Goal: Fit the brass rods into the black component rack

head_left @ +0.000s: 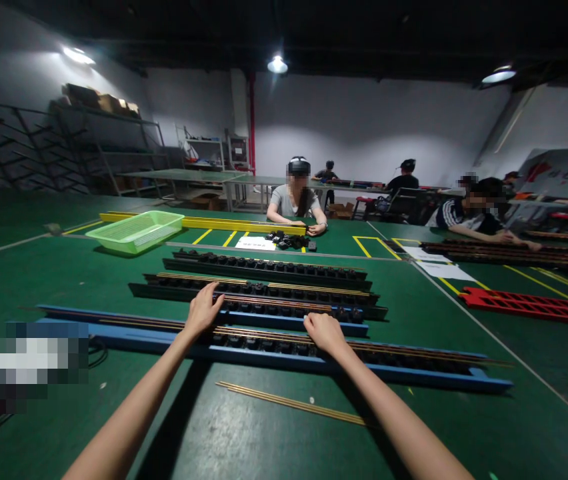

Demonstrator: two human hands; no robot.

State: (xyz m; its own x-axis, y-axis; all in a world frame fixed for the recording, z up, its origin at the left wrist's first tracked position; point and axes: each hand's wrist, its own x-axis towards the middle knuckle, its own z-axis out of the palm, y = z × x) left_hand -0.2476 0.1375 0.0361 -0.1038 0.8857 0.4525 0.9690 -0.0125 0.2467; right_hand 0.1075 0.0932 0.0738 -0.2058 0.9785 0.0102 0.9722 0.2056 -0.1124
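Observation:
Two long blue rails lie crosswise in front of me: a near blue rail (439, 379) and a shorter far blue rail (284, 323). Black blocks and thin brass-coloured rods (264, 335) run along the near one. My left hand (205, 311) is over the left end of the far rail, its fingers stretched forward and thumb apart, close to the rods there. Over the same rail farther right, my right hand (324, 331) has its fingers curled in; whatever lies under them is hidden. Several loose brass rods (294, 402) rest on the green table nearer to me.
Beyond are black rails (264, 267) with blocks, a light green basket (137, 233), a yellow rail (244, 225) and a pile of black parts (289, 240). A person (297, 193) sits opposite. At right lies a red slotted rail (529, 307).

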